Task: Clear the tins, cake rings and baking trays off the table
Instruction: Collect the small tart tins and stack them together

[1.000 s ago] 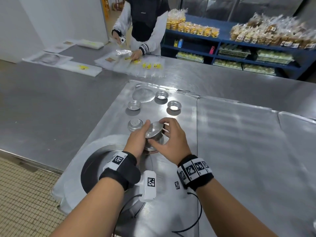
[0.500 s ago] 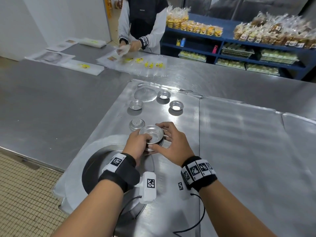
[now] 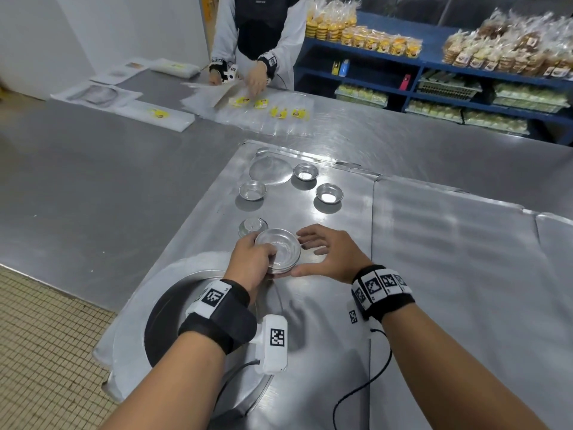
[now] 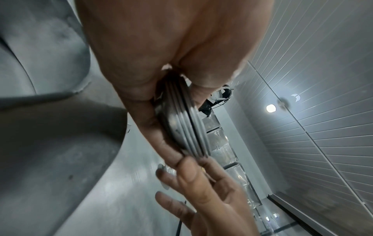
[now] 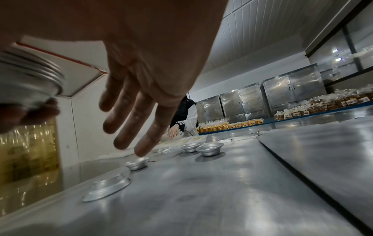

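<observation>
Stacked small round silver metal tins (image 3: pixel 280 251) are held by the left hand (image 3: pixel 249 262) above the steel surface (image 3: pixel 325 321); the right hand (image 3: pixel 330 254) is beside them, fingers spread wide, holding nothing.

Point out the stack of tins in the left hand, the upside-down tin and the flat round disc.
stack of tins (image 3: pixel 280 250): head view, inside of the top tin.
upside-down tin (image 3: pixel 251 225): head view, its raised base.
flat round disc (image 3: pixel 269 170): head view, its middle.
</observation>
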Tool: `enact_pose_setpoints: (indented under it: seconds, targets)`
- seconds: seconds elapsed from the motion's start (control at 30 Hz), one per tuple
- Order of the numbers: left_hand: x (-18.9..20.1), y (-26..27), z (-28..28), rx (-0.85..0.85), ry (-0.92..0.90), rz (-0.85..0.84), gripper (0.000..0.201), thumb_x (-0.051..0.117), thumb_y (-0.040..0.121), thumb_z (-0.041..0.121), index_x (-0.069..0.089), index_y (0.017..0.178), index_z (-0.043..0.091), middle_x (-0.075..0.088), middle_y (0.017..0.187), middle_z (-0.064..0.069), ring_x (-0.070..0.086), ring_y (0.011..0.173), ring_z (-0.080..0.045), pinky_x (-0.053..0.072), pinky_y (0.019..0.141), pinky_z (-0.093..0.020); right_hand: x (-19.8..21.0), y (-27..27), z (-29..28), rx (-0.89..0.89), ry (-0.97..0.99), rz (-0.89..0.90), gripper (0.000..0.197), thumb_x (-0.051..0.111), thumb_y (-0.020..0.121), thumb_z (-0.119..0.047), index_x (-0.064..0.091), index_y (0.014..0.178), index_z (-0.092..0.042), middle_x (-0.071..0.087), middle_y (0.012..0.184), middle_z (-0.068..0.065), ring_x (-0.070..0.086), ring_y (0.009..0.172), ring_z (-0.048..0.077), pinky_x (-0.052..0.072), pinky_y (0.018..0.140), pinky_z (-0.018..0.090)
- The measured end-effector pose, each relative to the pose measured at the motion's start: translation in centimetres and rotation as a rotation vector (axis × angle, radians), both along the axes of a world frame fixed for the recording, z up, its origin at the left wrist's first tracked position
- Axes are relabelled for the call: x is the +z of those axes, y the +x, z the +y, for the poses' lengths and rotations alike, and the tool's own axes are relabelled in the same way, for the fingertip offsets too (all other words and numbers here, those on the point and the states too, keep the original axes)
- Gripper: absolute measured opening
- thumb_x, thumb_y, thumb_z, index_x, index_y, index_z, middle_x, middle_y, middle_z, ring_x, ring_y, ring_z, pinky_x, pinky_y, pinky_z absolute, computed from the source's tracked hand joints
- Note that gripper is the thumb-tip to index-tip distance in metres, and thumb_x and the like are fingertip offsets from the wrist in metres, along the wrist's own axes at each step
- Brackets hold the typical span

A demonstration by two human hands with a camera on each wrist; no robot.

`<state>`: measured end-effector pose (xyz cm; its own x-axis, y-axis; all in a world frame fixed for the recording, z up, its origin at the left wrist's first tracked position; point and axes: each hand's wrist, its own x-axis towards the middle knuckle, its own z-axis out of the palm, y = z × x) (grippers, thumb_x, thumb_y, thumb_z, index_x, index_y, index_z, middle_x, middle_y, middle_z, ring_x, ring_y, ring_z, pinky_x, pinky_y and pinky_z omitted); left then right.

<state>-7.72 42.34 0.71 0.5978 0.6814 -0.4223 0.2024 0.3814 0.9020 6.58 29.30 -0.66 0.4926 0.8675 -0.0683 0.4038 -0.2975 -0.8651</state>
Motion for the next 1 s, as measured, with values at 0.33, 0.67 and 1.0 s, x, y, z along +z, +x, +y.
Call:
enact_pose_setpoints:
  seconds: [0.33, 0.67, 1.0]
  targets:
    - [-0.9, 1.1, 1.7, 0.069, -0.070, -0.021, 0.033, 0.054, 0.075, -0.003, 0.069, 0.102, 0.008, 0.066, 0.093, -0.022, 0.067, 0.081, -0.039, 0.058, 0.075, -0.065, -5.6, 10.0, 7.3, -0.201, -0.262, -0.452, 0.025, 0.075, 0.082, -0.035, 0.061, 0.099, -0.023, 0.069, 0.097, -0.005, 0.064, 0.088, 0.015, 0.054, 0.086, 0.038]
    - [-2.8, 1.8, 2.7, 0.063, -0.030, 0.081, 0.030, 0.057, 0.073, 0.004, 0.071, 0.099, 0.011, 0.070, 0.090, -0.023, 0.070, 0.089, -0.046, 0.062, 0.070, -0.057, -6.8, 15.6, 12.8, -0.355, -0.658, -0.621, 0.080, 0.070, 0.076, -0.061, 0.038, 0.135, -0.017, 0.035, 0.143, 0.009, 0.033, 0.133, 0.032, 0.042, 0.099, 0.046]
    - [-2.4, 1.8, 2.5, 0.037, -0.032, 0.074, 0.025, 0.056, 0.076, 0.000, 0.068, 0.096, 0.008, 0.067, 0.085, -0.020, 0.069, 0.083, -0.048, 0.058, 0.061, -0.049, -7.2, 16.8, 12.1, -0.260, -0.738, -0.571, 0.032, 0.058, 0.086, -0.030, 0.058, 0.117, -0.023, 0.051, 0.126, 0.011, 0.045, 0.119, 0.036, 0.045, 0.088, 0.042]
